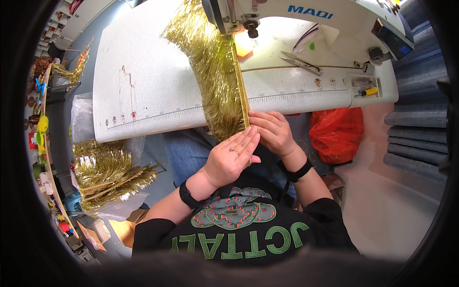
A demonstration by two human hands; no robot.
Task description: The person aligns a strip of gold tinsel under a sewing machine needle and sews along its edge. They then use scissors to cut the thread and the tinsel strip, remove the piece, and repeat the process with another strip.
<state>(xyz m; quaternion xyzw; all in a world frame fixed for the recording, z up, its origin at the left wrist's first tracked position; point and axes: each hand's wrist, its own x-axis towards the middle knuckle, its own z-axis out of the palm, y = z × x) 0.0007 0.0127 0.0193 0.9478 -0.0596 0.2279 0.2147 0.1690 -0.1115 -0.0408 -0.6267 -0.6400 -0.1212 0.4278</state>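
Note:
A gold tinsel fringe (213, 71) runs from the head of a white sewing machine (306, 14) down across the table to its front edge. Its stitched band forms the right side, and the shiny strands spread to the left. At the front edge my left hand (232, 155) has its fingers pressed together on the lower end of the band. Just to the right and slightly farther away, my right hand (274, 133) pinches the same band between thumb and fingers. The band's end under my hands is mostly hidden.
The white sewing table (148, 86) bears a ruler scale along its front. Scissors (302, 63) and a yellow-handled screwdriver (368, 92) lie to the right. More gold fringe (103, 165) is heaped in plastic at lower left. A red bag (336, 134) stands below the table's right side.

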